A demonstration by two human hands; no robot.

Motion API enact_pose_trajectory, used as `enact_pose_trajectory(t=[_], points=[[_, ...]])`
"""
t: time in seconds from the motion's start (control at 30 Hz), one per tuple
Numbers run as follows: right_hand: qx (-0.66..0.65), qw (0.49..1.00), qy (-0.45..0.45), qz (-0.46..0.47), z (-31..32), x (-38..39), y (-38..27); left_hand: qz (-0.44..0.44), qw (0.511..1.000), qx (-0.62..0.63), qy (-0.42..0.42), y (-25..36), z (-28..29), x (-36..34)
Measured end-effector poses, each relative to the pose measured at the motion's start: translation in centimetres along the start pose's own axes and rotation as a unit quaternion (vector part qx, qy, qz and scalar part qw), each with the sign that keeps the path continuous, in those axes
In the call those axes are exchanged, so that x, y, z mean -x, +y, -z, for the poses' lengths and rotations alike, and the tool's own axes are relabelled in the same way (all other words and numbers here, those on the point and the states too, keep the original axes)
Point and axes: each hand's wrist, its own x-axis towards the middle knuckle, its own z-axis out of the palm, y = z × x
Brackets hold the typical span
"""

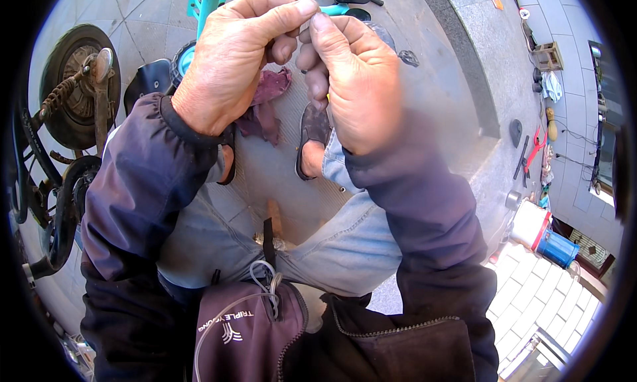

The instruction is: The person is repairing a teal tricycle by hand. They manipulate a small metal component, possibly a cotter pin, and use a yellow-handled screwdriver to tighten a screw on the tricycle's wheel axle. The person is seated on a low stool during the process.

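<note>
My left hand [232,67] and my right hand [352,77] are raised at the upper middle, their thumbs and fingertips pinched and meeting. Whatever they hold between the fingertips is too small or hidden to make out. Just beyond them is a turquoise frame [208,10], with a small blue-rimmed wheel [182,62] beside my left hand. A crumpled maroon cloth [262,122] lies on the paving below my hands, between my shoes.
A bicycle wheel with a rusty spring fork [56,110] and a black seat [147,83] stand at left. A stone step [451,24] runs along the right, holding red pliers [534,148], a black bar [521,156] and a blue-and-white container [557,248]. My knees spread below.
</note>
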Motion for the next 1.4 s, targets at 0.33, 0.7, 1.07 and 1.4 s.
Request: enact_pose_trajectory(t=[0.33,0.7,1.07,1.4], points=[[-0.168,0.971,-0.096,-0.143,1.0,-0.4,-0.9,-0.004,0.999,0.034,-0.011,0.2,-0.1,0.1],[-0.049,0.998,-0.008,-0.040,0.5,0.0,-0.5,-0.001,1.000,-0.012,-0.005,0.2,0.1,0.0],[-0.100,0.993,-0.045,-0.046,0.6,-0.3,-0.6,0.003,1.000,0.014,-0.005,0.1,0.0,0.0],[-0.171,0.977,-0.070,-0.105,1.1,-0.5,-0.5,0.010,1.000,0.019,-0.009,0.1,-0.1,0.0]])
